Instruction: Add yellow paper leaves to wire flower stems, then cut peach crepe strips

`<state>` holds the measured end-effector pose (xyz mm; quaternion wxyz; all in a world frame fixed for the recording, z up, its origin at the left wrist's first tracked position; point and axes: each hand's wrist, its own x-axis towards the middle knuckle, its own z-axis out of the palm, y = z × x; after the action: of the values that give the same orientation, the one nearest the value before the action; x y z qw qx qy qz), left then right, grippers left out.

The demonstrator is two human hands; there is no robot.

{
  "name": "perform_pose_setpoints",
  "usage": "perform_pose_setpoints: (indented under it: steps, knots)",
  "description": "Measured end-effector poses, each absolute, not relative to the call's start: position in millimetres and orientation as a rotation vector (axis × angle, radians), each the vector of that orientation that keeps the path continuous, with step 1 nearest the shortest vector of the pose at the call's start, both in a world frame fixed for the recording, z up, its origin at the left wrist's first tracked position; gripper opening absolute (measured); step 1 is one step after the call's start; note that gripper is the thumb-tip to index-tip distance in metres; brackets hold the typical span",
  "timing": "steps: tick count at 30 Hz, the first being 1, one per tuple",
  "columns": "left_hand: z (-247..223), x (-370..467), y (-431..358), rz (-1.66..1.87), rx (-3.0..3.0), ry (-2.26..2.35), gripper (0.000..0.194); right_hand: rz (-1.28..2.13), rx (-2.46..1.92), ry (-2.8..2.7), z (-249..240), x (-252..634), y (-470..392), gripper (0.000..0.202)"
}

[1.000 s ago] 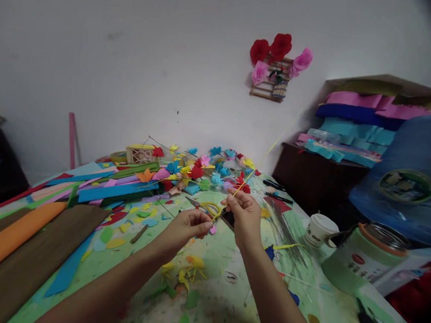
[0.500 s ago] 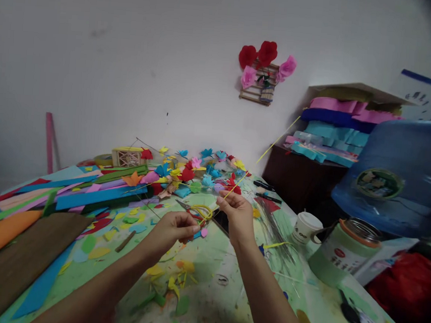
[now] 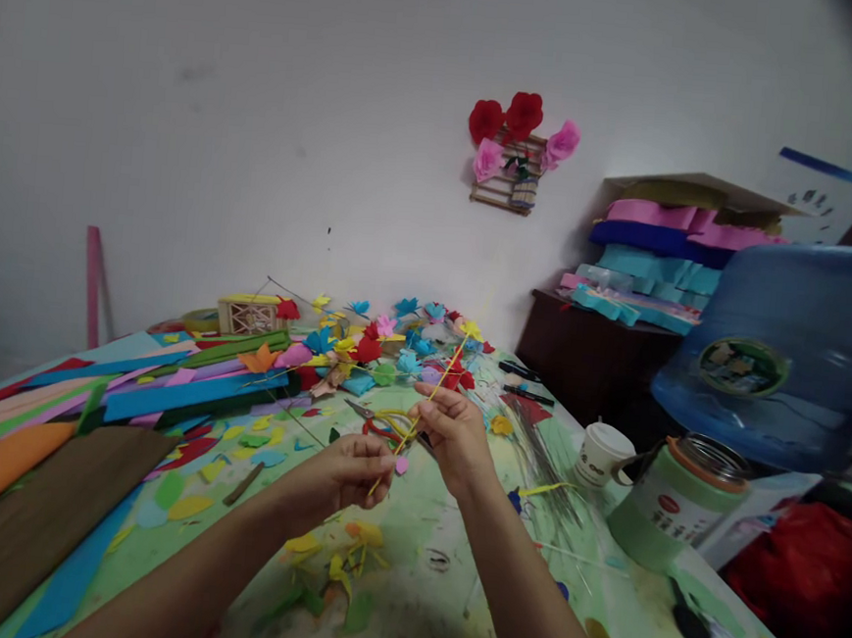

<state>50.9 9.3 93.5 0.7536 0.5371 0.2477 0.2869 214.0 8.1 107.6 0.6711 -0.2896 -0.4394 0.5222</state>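
A thin yellow strip (image 3: 449, 367) slants up and to the right between my hands, held taut and straight over the middle of the table. My left hand (image 3: 355, 471) pinches its lower part, and a short end sticks out below the fingers. Higher up, my right hand (image 3: 455, 434) grips it between thumb and fingertips. Just behind the hands lie scissors (image 3: 391, 418) with yellow handles, partly covered by my fingers. A small pink paper disc (image 3: 401, 465) shows near my left fingertips. Colourful paper flowers (image 3: 369, 347) are heaped farther back.
Paper strips (image 3: 199, 392) and brown sheets (image 3: 71, 517) cover the left side. Paper scraps (image 3: 356, 549) lie in front. To the right are thin wires (image 3: 544, 456), a paper cup (image 3: 602, 453), a green flask (image 3: 677, 506) and a large blue water bottle (image 3: 785, 337).
The yellow strip's upper end, which reached far up to the right, now ends lower and nearer my hands. Its lower end shows below my left hand. My right hand has shifted slightly left and down.
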Motion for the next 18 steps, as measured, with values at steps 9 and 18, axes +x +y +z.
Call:
perform_pose_setpoints:
  steps: [9,18]
  knots:
    - [101.4,42.3,18.2,0.811,1.298,0.596,0.027,1.109,-0.838,-1.15,103.5,200.2,5.3,0.032]
    - [113.9,21.5,33.5,1.02,1.291,0.65,0.027,0.996,-0.88,-1.054,106.1,216.4,11.2,0.019]
